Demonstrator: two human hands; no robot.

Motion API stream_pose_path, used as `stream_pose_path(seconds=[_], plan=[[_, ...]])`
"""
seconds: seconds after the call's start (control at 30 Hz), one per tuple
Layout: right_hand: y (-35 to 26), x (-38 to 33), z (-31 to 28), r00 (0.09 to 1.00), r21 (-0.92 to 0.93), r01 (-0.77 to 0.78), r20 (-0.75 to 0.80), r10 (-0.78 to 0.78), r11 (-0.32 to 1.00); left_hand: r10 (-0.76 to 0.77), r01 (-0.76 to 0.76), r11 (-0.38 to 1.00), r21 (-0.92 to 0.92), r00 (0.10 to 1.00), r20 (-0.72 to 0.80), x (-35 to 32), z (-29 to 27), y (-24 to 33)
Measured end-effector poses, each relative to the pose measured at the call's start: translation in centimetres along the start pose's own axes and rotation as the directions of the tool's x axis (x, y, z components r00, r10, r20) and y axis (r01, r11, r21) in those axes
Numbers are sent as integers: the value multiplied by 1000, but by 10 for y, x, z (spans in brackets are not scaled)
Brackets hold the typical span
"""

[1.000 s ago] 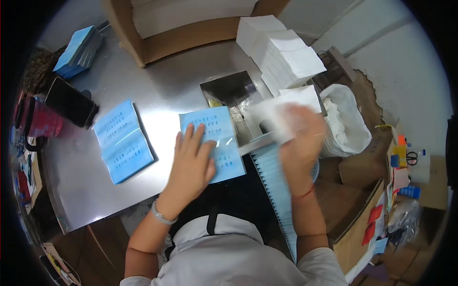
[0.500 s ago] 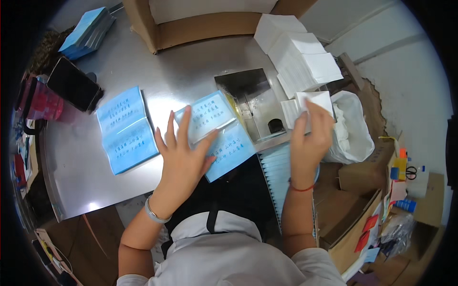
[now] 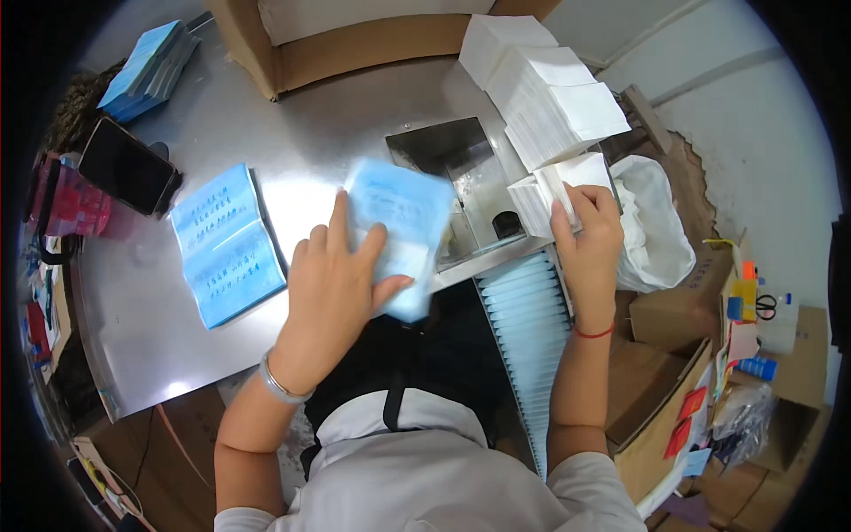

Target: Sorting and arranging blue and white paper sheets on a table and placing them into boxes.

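A blue printed packet [image 3: 403,217], blurred by motion, is in my left hand [image 3: 328,288], with the thumb and fingertips lying over its left and lower edge. A pale layer shows across its middle. At the right, my right hand [image 3: 589,226] pinches white folded paper [image 3: 557,188] at the front end of a stack; the paper looks like napkins. Taller white stacks [image 3: 554,97] stand just behind it. On the metal table to the left lies a pile of blue printed packets [image 3: 229,248], apart from my left hand.
A rectangular opening [image 3: 461,168] is set in the metal table [image 3: 142,328]. Below its front edge runs a row of blue sleeves [image 3: 527,328]. A white-lined bin [image 3: 660,226] stands right; a phone [image 3: 128,166], pink container [image 3: 75,204] and more blue packets [image 3: 151,66] are left.
The blue packet has turned and shifted under my left hand, whose fingers have drawn closer together. My right hand has moved right and down onto the white paper. The whole view has shifted slightly.
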State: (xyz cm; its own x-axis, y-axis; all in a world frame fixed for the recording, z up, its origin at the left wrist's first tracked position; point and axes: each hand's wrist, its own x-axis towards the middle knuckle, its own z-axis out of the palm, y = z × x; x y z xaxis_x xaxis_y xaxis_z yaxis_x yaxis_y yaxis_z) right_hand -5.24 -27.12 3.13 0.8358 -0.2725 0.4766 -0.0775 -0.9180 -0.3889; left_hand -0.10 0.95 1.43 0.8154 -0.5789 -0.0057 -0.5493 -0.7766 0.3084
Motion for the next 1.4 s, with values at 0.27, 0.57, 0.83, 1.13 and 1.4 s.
stream_pose_path(seconds=[0.27,0.57,0.83,1.13,1.4], plan=[[-98,-60,32,745,215,590,228,-627,778,209,-230,962,-146,967,-147,-2,13,-25],[-55,1,104,753,10,417,556,-352,909,293,-359,758,-545,933,-207,1,7,35],[-45,41,16,997,-271,57,71,-40,961,-87,154,974,169,933,-350,-50,-7,-79],[-30,-1,3,995,-237,23,-89,-45,971,-235,263,964,30,902,-362,-59,-5,-112],[-11,-11,23,983,-266,103,-118,-138,959,-290,359,922,146,889,-355,-67,-20,-130]])
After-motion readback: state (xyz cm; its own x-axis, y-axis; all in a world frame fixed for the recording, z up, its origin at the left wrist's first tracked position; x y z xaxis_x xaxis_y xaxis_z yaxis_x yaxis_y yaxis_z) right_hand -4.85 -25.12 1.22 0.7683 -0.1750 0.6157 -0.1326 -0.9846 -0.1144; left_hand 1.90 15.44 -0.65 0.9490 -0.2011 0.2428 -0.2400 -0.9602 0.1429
